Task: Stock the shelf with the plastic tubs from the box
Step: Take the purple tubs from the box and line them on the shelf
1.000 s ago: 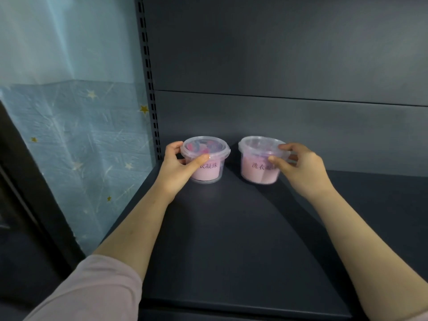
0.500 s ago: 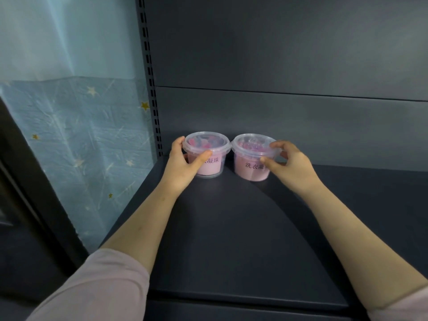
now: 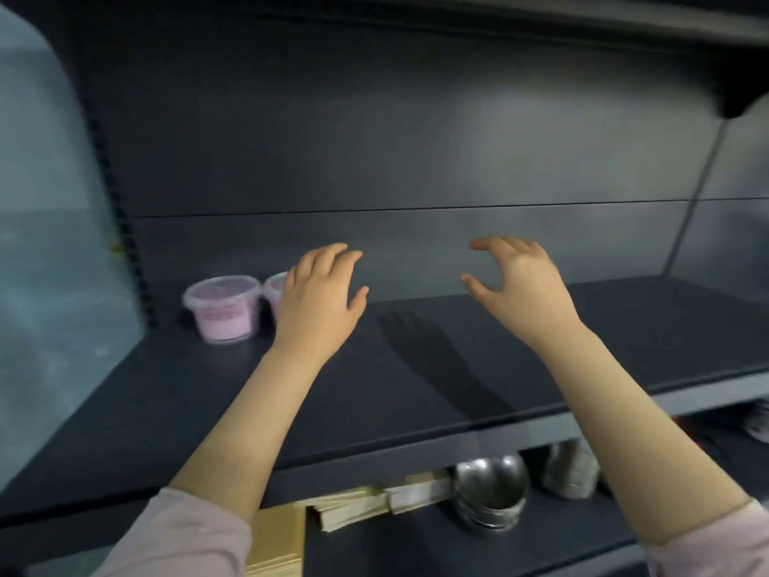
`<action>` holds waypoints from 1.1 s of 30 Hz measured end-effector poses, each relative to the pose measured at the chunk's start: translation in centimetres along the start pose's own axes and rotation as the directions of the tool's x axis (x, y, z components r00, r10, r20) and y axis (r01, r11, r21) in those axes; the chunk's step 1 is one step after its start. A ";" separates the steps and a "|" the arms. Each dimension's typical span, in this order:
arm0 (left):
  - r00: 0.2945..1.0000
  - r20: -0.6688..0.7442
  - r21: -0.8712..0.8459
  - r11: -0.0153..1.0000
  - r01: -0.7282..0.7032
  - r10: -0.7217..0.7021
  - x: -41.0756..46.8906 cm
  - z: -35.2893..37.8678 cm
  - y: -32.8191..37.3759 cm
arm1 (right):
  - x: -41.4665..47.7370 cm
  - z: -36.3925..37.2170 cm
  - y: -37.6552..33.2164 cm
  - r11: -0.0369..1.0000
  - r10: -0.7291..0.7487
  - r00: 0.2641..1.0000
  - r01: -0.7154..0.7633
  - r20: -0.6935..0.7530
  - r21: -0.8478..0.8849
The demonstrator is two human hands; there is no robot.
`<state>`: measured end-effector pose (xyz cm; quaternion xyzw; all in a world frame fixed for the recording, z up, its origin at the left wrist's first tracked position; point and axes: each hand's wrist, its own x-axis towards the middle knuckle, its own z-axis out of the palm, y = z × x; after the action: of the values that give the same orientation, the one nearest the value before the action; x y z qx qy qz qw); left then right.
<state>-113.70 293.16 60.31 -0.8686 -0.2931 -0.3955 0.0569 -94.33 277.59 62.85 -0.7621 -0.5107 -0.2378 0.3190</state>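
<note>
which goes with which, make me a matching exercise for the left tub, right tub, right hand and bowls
Things:
1 left tub
2 right tub
3 right hand
4 bowls

States:
a under the shelf
b partly hidden behind the left hand
c empty, held above the shelf
d in full view, at the shelf's left end

Pairs: 1-d; 2-b; 3-c; 4-a
</note>
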 end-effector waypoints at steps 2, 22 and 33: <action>0.995 -0.025 -0.028 0.995 -0.094 0.094 0.0 0.8 6.4 | -3.1 -4.2 4.1 0.994 0.022 0.999 -0.025 -0.030 -0.111; 0.724 0.367 -0.434 0.796 -0.423 0.585 -20.1 22.1 54.5 | -44.5 -22.4 41.6 0.616 0.770 0.634 -0.713 0.066 -0.336; 0.490 0.678 -0.559 0.817 -0.142 0.548 -27.0 38.0 64.2 | -55.5 -18.5 53.5 0.239 0.967 0.212 -0.946 0.144 -0.217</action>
<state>-67.20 240.46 23.50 -0.9802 -0.0040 0.0172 -0.1974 -65.53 214.63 24.24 -0.9493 0.0419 0.0857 0.2997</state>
